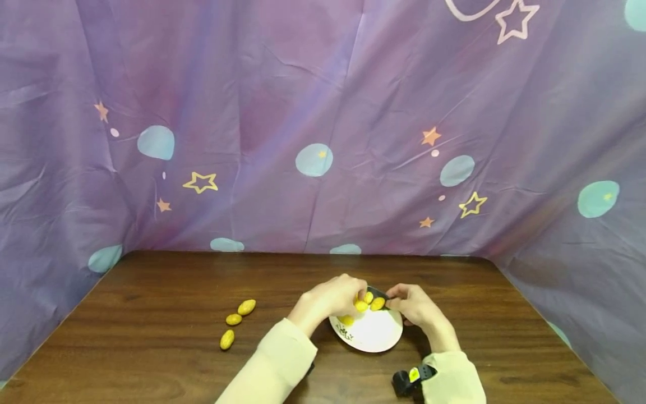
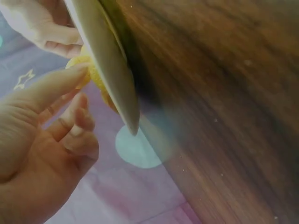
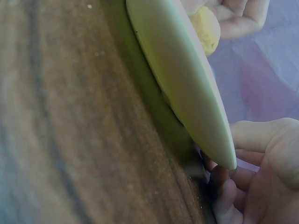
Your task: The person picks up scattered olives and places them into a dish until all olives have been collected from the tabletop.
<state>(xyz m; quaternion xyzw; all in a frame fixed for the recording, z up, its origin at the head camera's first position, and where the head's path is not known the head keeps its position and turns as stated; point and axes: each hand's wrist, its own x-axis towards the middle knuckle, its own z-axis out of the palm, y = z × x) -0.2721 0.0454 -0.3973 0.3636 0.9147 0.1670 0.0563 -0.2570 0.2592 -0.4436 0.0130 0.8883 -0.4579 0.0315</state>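
Note:
A white plate (image 1: 373, 335) with a small leafy print holds several small yellow lemon-like fruits (image 1: 377, 303), mostly along its far and left side. My left hand (image 1: 335, 297) reaches over the plate's left side, and its thumb and fingers pinch one yellow fruit (image 2: 83, 82), partly hidden by the thumb. At the right rim, my right hand (image 1: 418, 307) grips the plate, thumb above and fingers curled beneath the edge, as the right wrist view shows. A dark patch lies on the far part of the plate between both hands.
Left of the plate, three more yellow fruits (image 1: 234, 319) lie in a loose line on the dark wooden table (image 1: 166, 348). A purple cloth (image 1: 272, 112) with stars and blue dots hangs behind and beside the table. A black wrist strap (image 1: 402, 382) is on the right arm.

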